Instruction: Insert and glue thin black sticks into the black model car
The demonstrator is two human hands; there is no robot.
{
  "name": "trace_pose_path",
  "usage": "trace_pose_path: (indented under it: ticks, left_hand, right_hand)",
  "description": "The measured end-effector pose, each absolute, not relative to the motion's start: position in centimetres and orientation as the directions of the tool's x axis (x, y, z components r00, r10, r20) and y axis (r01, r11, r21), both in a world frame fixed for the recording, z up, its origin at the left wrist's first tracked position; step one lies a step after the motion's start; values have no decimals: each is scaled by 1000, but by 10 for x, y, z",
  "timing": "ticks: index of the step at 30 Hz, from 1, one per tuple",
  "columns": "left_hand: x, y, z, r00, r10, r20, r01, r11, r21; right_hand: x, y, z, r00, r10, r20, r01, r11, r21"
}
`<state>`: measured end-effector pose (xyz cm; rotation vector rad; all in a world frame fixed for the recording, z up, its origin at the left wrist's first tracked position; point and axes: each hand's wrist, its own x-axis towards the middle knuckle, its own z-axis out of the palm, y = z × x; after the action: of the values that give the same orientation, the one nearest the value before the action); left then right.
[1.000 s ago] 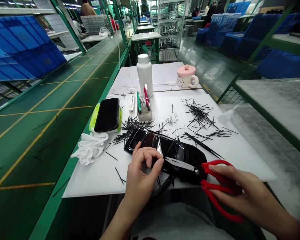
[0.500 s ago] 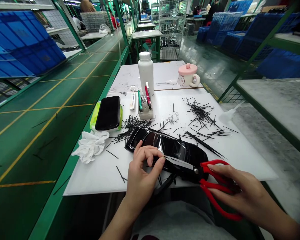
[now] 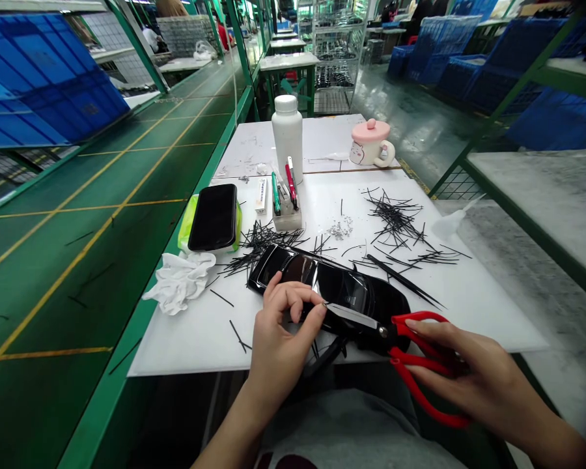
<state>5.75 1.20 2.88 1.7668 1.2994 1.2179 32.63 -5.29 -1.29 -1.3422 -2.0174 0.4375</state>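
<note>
Firstly, left hand point(image 3: 280, 332): fingers curled, tips pressing on a glossy black moulded case point(image 3: 336, 286) lying on a white work board point(image 3: 473, 312). Right hand point(image 3: 461, 365): fingers clasped around red-handled scissors point(image 3: 420, 319), blades laid against the case. Small white tray point(image 3: 287, 221) beyond: pens standing upright. Loose black bristles point(image 3: 395, 218) scattered around.

Nothing legible anywhere; just tiny blurred print, too small to read, along the small white carton point(image 3: 260, 197) lying beside the pen holder point(image 3: 287, 218).
</note>
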Motion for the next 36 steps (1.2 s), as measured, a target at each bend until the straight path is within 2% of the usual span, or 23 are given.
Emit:
trace_pose_path:
  ticks: [6, 8, 11, 13, 16, 18, 19, 21, 23, 25, 27, 32, 36]
  left_hand:
    - [59, 13, 29, 79, 944, 319, 386, -324, 864]
    - [59, 12, 29, 77, 946, 315, 378, -320, 869]
    - [59, 12, 29, 84, 943, 321, 368, -329, 870]
    - [57, 13, 27, 85, 935, 345, 367, -351, 861]
    - [52, 15, 22, 67, 910, 409, 380, -402, 833]
    - [47, 17, 16, 55, 892, 449, 391, -433, 812]
    - [45, 19, 14, 51, 883, 467, 396, -447, 802]
    - [41, 22, 8, 44, 863, 503, 403, -476, 782]
    - [39, 24, 3, 43, 845, 534, 407, -502, 763]
    - [37, 25, 0, 54, 833, 550, 407, -521, 750]
    - [36, 25, -2, 68, 824, 563, 412, -537, 736]
    - [33, 23, -5, 62, 811, 582, 439, -545, 714]
    - [35, 17, -4, 0, 842, 539, 437, -485, 758]
  right_hand:
    - [323, -58, -11, -226, 908, 352, 688, 405, -603]
    - [325, -61, -7, -148, 935, 323, 688, 332, -645]
    - [344, -58, 1, 67, 969, 239, 722, 118, -681]
    - [365, -48, 5, 174, 964, 200, 780, -11, -626]
    - [395, -28, 7, 238, 965, 109, 886, -170, -432]
    - [405, -16, 7, 247, 968, 38, 912, -220, -345]
    - [406, -12, 8, 231, 973, 17, 916, -212, -340]
    - [404, -4, 10, 175, 984, 27, 916, -152, -372]
    - [401, 8, 12, 180, 977, 116, 896, -115, -428]
    - [401, 29, 12, 289, 927, 240, 834, -121, -539]
    - [406, 57, 9, 402, 868, 292, 732, -112, -672]
    - [408, 112, 10, 320, 928, 190, 558, -23, -829]
    - [366, 86, 30, 240, 952, 190, 401, 81, -912]
